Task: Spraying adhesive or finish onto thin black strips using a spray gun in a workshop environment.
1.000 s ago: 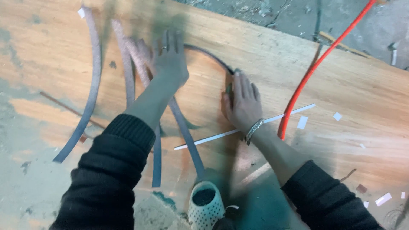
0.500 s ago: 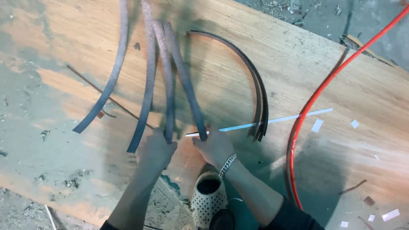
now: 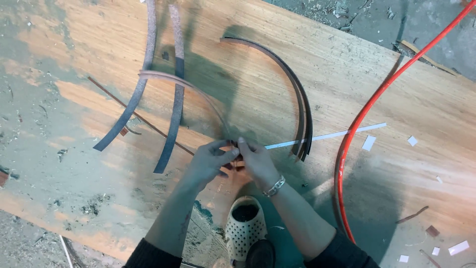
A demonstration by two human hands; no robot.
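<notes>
Plywood sheeting (image 3: 396, 164), worn and paint-smeared, covers the floor; at its near middle the left hand (image 3: 210, 161) and right hand (image 3: 255, 159) meet, fingertips pinched shut on the near end of a thin curved strip (image 3: 191, 88); its long axis arcs up and leftward, away from both hands equally; two darker strips (image 3: 173, 119) lie just left, a curved pair (image 3: 297, 94) right, a white strip (image 3: 327, 135) beside the right hand; open board beyond; red hose (image 3: 367, 114) well right.
</notes>
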